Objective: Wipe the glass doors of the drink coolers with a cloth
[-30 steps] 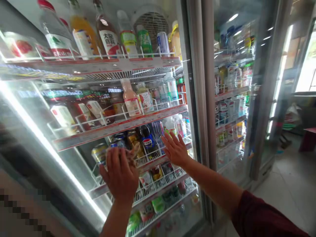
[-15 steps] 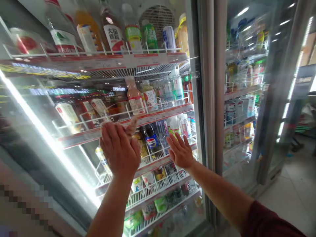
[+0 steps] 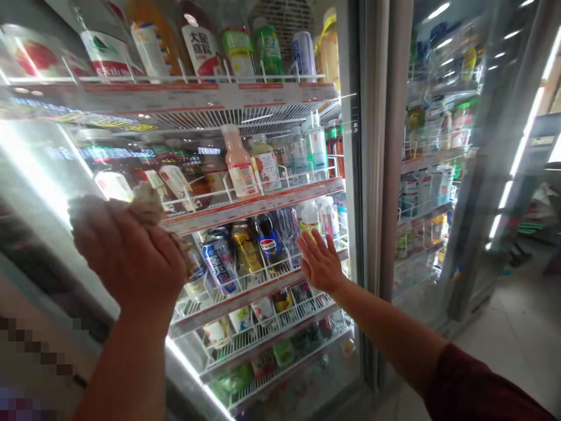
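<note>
Crumpled cloth [image 3: 146,204] pokes out beneath the gripping left hand [image 3: 129,254]; well to its right, the right hand [image 3: 322,263] spreads flat, released.

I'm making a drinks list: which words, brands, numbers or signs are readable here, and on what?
"大窑 嘉宾": dark bottle, top shelf.
"茶π": pale bottle, second shelf.
Too small or blurred to read surely: lettering on the Pepsi bottle, blue can, shelf price strips, reflected signs, other drink labels.
</note>
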Available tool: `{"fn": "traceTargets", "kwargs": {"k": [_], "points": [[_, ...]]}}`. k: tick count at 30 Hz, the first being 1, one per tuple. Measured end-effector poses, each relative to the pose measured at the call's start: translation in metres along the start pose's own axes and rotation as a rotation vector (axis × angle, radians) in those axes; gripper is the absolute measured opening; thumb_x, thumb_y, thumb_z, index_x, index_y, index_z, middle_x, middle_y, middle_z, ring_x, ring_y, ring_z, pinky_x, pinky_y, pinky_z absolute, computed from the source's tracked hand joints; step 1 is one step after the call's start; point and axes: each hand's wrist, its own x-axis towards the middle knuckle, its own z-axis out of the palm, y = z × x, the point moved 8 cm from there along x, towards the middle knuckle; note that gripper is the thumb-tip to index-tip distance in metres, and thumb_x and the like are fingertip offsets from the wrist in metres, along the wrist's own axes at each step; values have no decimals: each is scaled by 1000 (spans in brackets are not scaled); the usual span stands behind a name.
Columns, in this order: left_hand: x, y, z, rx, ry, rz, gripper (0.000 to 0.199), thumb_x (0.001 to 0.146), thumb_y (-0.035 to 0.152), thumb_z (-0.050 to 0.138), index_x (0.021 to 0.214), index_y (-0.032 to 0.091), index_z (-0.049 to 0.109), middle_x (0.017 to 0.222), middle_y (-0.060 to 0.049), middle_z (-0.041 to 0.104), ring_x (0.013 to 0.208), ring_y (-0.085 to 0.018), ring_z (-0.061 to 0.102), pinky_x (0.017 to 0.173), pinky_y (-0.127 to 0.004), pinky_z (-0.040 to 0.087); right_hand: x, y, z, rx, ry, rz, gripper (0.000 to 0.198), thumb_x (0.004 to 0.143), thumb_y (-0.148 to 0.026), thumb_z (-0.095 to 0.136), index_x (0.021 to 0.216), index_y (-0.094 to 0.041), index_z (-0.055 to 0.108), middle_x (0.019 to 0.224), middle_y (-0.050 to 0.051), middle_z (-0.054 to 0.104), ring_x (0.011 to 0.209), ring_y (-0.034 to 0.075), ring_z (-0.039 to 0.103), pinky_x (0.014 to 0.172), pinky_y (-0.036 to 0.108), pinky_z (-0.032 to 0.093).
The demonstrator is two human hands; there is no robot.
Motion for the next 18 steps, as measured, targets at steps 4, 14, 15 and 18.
{"fn": "traceTargets", "kwargs": {"k": [4,14,15,18], "points": [[-61,17,3,-7,1,9,76,107,29,46,174,11,17,181,-20,16,167,-45,16,137,-70,20,-2,2,4,12,-28,22,70,109,-27,49,174,-27,25,168,4,52,164,21,39,143,45,6],[-68,10,11,-29,-44,87,77,101,30,51,171,8,27,178,-21,26,166,-45,21,134,-73,25,-5,4,11,-10,-85,25,71,109,-28,48,175,-26,21,170,3,49,166,22,34,143,47,5],[-43,9,11,-32,-32,88,76,103,32,46,172,9,24,180,-18,21,166,-45,18,135,-72,22,-4,3,9,-14,-65,19,73,109,-28,48,176,-25,17,170,3,49,166,22,33,143,46,3],[-9,22,18,-11,-52,62,74,108,32,37,175,13,12,183,-10,8,168,-43,11,135,-73,20,-2,1,4,-17,-18,-1,76,109,-28,48,176,-22,11,170,4,49,167,20,30,143,44,1]]}}
